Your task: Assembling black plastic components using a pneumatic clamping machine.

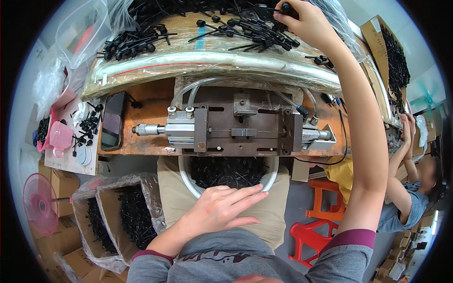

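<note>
My right hand [309, 26] reaches to the far side of the bench, with its thumb and fingers closed on a black plastic rod part [285, 8] with a thick head. Just left of that hand lies a heap of similar black rod parts [262, 30] on a plastic-wrapped surface. My left hand [221, 207], fingers stretched out and holding nothing, rests at the near rim of a white basket [187, 181] on my lap. More black parts [229, 170] fill the basket. Beyond it, a metal clamping fixture [243, 125] sits on the bench, a small dark block at its middle.
A phone [113, 120] lies left of the fixture, near a pink cup [62, 136]. Plastic-lined boxes [113, 214] of black parts stand at lower left by a pink fan [40, 204]. Red stool [306, 243] and orange stool [325, 200] stand right; another person [408, 193] works there.
</note>
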